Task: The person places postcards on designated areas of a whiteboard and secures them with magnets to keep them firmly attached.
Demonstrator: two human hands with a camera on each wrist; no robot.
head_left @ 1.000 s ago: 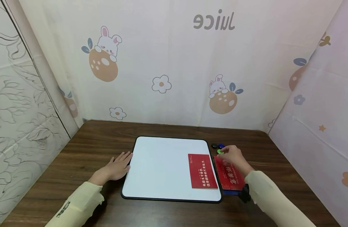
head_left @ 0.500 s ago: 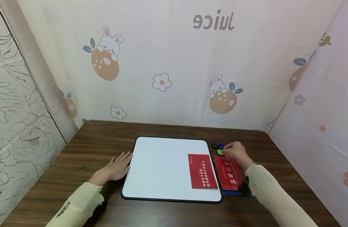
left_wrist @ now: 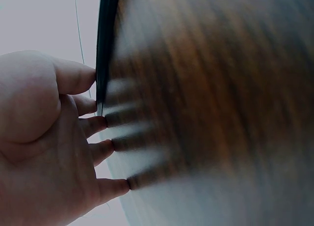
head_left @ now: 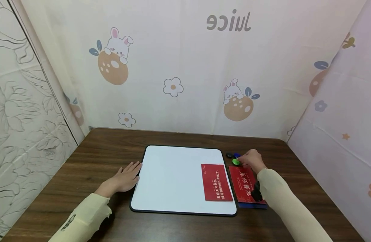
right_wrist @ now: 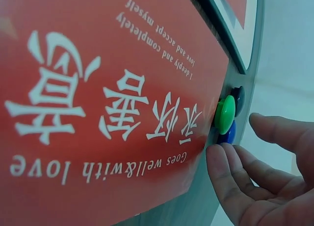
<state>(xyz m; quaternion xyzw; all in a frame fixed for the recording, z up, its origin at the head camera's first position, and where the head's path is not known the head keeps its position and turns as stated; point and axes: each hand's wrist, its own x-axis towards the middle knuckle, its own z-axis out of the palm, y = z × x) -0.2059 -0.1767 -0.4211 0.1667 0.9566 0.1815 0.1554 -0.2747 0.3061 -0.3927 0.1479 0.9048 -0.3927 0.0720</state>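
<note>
The step in hand looks to be taking up the green disc (right_wrist: 225,115). The right hand (head_left: 252,160) hangs over the bench (head_left: 173,228) with thumb and fingers apart and nothing between them. The green disc lies just left of its fingertips; whether a finger touches it, I cannot tell. The blue disc (head_left: 236,155) is just beyond the green one, and the black disc (head_left: 229,155) lies beyond and to the left, so the three make a tight cluster.

Below the right hand and back toward its wrist lies a loose red card (head_left: 240,184), with a blue sheet (head_left: 248,205) showing past its near edge. Left of this hand is the board (head_left: 170,178), with another red card, the board card (head_left: 215,179), lying on its right side. The left hand (head_left: 127,178) rests at the board's left edge, fingers straight and spread, gripping nothing, perhaps steadying it.

The next move probably calls for bringing thumb and fingertips together on the green disc's rim. With the blue disc so near the fingertips, the likely slip is nudging it or catching it instead.
</note>
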